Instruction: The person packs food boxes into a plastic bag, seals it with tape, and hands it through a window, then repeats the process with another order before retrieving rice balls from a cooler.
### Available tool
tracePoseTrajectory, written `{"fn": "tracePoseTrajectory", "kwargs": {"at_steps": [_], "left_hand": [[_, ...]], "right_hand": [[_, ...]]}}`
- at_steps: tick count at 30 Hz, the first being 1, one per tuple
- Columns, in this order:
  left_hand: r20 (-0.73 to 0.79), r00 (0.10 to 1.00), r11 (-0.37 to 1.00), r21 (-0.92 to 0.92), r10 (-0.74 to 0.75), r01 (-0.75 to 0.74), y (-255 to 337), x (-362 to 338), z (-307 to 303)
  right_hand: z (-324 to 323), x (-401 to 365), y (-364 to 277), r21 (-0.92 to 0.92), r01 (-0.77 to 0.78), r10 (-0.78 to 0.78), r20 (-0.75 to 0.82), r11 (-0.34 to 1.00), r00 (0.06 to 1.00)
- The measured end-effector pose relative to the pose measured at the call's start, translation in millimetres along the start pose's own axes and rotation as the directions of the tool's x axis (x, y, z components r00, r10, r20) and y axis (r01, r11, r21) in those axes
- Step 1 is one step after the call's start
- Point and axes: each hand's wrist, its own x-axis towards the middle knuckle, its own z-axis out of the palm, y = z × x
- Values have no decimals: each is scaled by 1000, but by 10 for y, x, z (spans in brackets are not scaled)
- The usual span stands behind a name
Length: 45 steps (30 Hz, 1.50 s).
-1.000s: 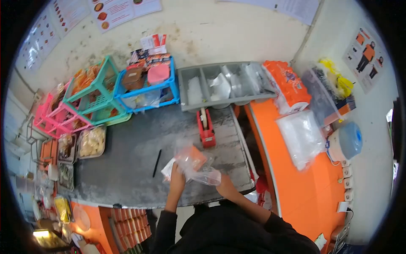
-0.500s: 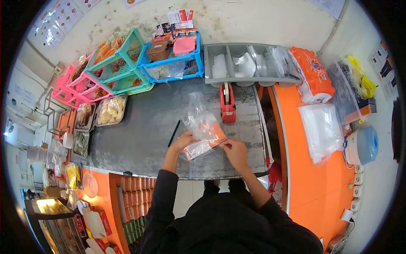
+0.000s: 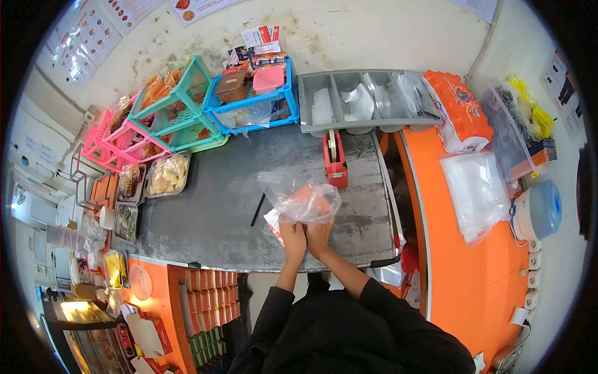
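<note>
A clear plastic bag [image 3: 281, 182] with an orange-and-white box [image 3: 273, 218] inside lies over the dark worktop. At its near edge, my left hand [image 3: 293, 240] and my right hand [image 3: 319, 235] are side by side, almost touching, both closed on the plastic. The fingertips are partly hidden by the bag. Left of the bag lies a black pen-like stick [image 3: 258, 209]. A red tape dispenser [image 3: 336, 167] stands beyond the bag, to its right.
A grey compartment tray [image 3: 367, 124] lines the back, beside blue [image 3: 252, 124], green and pink baskets. Trays of packed food [image 3: 167, 174] sit at the left. On the orange counter [image 3: 467, 280] at right lies a stack of clear bags [image 3: 476, 193].
My hands have come together at the bag's near edge, the left moving right and the right moving left. The bag's top has folded down over the box. The view has tilted slightly.
</note>
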Motion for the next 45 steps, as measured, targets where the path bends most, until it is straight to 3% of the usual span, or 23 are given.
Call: {"fn": "tracePoseTrajectory", "kwargs": {"at_steps": [1,2,4,5,6,7,8,10,11,13,17,19,20,22,29,35,37,38,40,41,43,44,45], "left_hand": [[137,946,944,-108,-295,310,53,-13,-38],[145,944,944,-105,-297,313,92,26,-69],[251,841,862,-44,-479,505,80,119,-148],[196,942,950,-99,-273,296,-82,116,-135],[207,939,949,-94,-277,300,-187,118,-135],[248,905,885,-234,-345,402,-289,129,-127],[299,864,790,-363,-405,495,-332,144,-124],[351,805,756,-301,-479,581,-147,220,-198],[415,775,697,-358,-477,621,-133,257,-222],[503,722,585,-432,-475,686,-261,317,-236],[635,604,479,-386,-482,788,-319,434,-322],[609,580,480,-343,-541,807,-230,449,-333],[614,575,481,-336,-541,810,-218,439,-326],[586,633,506,-393,-505,768,-195,420,-338],[627,655,531,-415,-421,738,-365,389,-330],[574,709,585,-430,-410,687,-341,303,-316],[425,832,767,-375,-358,521,-597,196,-292],[418,835,766,-380,-358,518,-602,151,-303],[343,936,989,-90,-82,119,-605,47,-270],[327,941,988,-92,-85,122,-563,36,-261],[553,833,908,333,29,-253,-413,71,-273],[661,750,756,482,19,-444,-384,83,-312],[670,742,876,343,23,-338,-665,44,-258]], "right_hand": [[30,-47,33,-1,-26,27,30,1000,999],[-41,-46,9,-4,-35,36,29,999,999],[-278,42,-78,-10,19,-16,240,1000,971],[-322,59,-49,-14,10,-6,242,1000,970],[-356,81,-13,1,-127,118,360,992,926],[-373,117,19,1,-263,231,470,965,852],[-370,180,29,-2,-272,241,468,962,850],[-324,290,4,527,-406,288,295,747,911],[-275,308,-20,527,-414,300,291,742,908],[-198,342,-74,605,-770,581,559,201,591],[-208,207,-42,562,-757,537,546,333,642],[-38,64,63,547,-516,376,355,659,856],[-54,83,52,546,-520,384,351,657,854],[-77,132,25,579,-606,421,436,546,796],[-62,148,23,590,-636,440,460,497,771],[-22,164,49,592,-632,434,460,501,775],[-29,183,50,606,-602,443,411,520,797],[-4,165,78,606,-599,435,414,523,799],[25,136,157,594,-574,409,403,564,819],[-43,162,147,593,-570,395,411,569,822],[-245,274,116,577,-747,429,613,330,663],[-284,299,191,571,-747,409,625,340,665],[-324,325,295,494,-740,266,717,457,644]]}}
